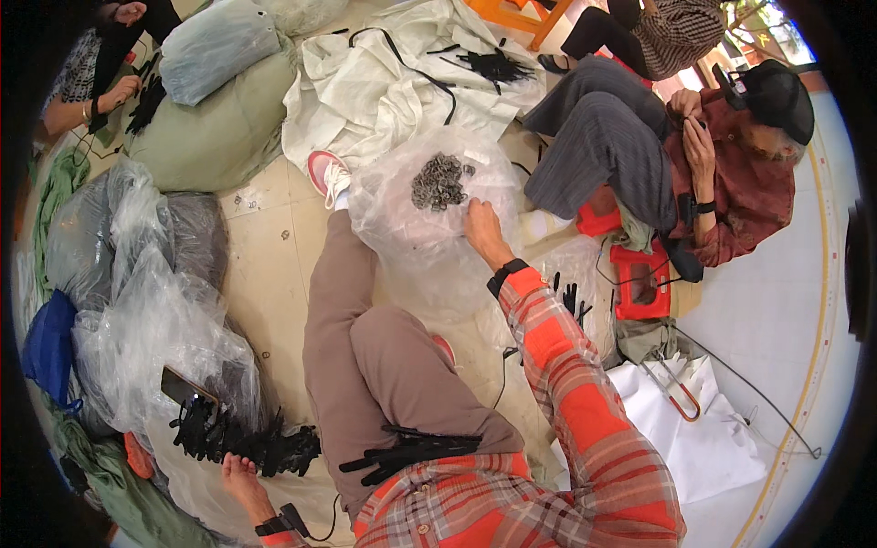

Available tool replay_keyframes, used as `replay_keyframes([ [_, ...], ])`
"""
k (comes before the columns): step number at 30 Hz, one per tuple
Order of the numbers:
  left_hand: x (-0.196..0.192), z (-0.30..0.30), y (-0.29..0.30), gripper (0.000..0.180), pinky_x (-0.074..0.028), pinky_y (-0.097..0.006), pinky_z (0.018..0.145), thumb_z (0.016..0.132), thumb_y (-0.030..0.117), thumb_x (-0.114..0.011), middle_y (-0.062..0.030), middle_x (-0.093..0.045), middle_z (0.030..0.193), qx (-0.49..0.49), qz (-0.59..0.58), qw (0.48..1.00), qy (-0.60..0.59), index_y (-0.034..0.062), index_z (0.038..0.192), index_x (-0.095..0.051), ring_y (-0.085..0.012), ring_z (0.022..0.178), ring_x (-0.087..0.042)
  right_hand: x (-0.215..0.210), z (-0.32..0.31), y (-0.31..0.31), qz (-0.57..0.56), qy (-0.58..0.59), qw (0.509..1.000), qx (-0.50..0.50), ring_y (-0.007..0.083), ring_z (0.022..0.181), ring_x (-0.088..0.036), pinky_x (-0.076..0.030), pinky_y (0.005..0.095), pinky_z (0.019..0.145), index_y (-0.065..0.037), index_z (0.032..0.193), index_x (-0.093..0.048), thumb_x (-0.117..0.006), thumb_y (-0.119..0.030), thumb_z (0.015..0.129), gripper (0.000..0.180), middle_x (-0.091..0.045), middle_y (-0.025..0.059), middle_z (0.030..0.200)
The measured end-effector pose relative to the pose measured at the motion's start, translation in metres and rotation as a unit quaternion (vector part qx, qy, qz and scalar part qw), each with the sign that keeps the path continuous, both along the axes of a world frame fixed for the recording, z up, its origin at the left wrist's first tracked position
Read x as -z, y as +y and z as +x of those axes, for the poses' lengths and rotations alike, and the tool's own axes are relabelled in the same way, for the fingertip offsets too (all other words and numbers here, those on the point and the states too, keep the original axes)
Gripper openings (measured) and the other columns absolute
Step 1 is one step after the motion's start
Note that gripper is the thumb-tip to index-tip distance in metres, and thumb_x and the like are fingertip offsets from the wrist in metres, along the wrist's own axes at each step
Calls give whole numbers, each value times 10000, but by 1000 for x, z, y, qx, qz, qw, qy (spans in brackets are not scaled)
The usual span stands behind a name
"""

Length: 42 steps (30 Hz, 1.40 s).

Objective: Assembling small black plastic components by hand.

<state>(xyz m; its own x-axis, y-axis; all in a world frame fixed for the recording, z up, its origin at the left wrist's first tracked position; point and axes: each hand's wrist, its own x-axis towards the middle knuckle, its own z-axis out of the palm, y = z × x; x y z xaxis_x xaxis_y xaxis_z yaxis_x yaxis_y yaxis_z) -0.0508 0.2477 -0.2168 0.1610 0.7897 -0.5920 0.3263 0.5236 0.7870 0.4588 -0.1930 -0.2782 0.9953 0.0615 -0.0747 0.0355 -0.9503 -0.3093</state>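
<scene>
My right hand is at the right edge of a pile of small dark metal rings. Its fingers are bent together, and what they pinch, if anything, is too small to see. The rings lie on a clear plastic bag in front of my legs. At lower left, my left hand is against the near edge of a heap of black strips. Its fingertips look slightly apart, with nothing visible in them. More black strips lie across my lap.
A phone rests by the left heap, beside stuffed plastic bags. At right sits a person with both hands raised together, near a red container. Another person's hand is at upper left. A white sheet covers the floor ahead.
</scene>
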Motion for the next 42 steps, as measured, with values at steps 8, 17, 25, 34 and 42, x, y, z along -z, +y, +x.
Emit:
replay_keyframes([
  [8,-40,99,-54,232,-470,-230,587,815,55,-569,-19,-559,813,93,3,994,-58,30,1042,-525,-112,666,-549,-17,-9,-7,8,80,997,-12,460,882,-512,-418,500,758,45,926,-492,-439,-51,747,210,-501,309,914],
  [17,-83,109,-93,185,-473,-222,556,821,45,-561,-43,-557,816,129,-1,984,-122,12,999,-522,-111,658,-553,5,-10,-51,93,36,993,61,323,789,-578,-472,387,686,19,975,-516,-514,-56,750,237,-550,204,897],
  [25,-174,165,-184,178,-476,-236,659,837,69,-549,-51,-565,850,390,-29,892,-228,-24,989,-548,-111,752,-565,-214,-171,56,595,384,706,19,199,589,-605,-513,285,521,41,904,-539,-582,-88,799,172,-583,114,730],
  [34,-181,112,-216,219,-500,-245,651,808,23,-586,-78,-618,755,425,-40,845,-322,-29,1020,-559,-130,675,-600,-257,-304,83,517,460,707,-144,96,490,-520,-406,218,426,8,801,-543,-587,-170,811,184,-555,42,637],
  [42,-167,58,-162,261,-508,-262,751,802,-46,-537,-104,-584,936,165,-176,854,-461,-41,1062,-523,-158,815,-596,-179,-340,94,158,53,833,-528,312,823,-511,-422,391,714,-8,882,-512,-578,-124,753,185,-526,161,832],
])
